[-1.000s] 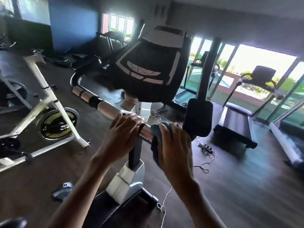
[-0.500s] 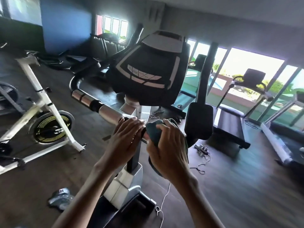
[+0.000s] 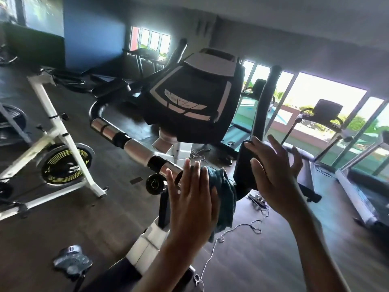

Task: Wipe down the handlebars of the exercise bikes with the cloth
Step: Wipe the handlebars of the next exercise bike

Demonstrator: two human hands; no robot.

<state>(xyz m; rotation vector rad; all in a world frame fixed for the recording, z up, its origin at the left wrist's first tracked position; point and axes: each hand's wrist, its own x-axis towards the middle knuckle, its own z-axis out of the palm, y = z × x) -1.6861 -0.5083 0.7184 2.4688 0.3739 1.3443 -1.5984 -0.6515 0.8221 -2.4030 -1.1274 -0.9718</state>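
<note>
The dark blue-green cloth (image 3: 224, 192) hangs crumpled by the shiny handlebar (image 3: 136, 150). The left hand (image 3: 189, 199) and right hand (image 3: 273, 167) are both flat, fingers straight.

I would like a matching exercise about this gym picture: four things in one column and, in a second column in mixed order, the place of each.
Things
1 cloth
2 console
3 white bike
4 treadmill

Places
a by the windows, on the right
b on the left of the room
c draped over the handlebar
d above the handlebar, in the middle

Pairs: 1-c, 2-d, 3-b, 4-a
</note>
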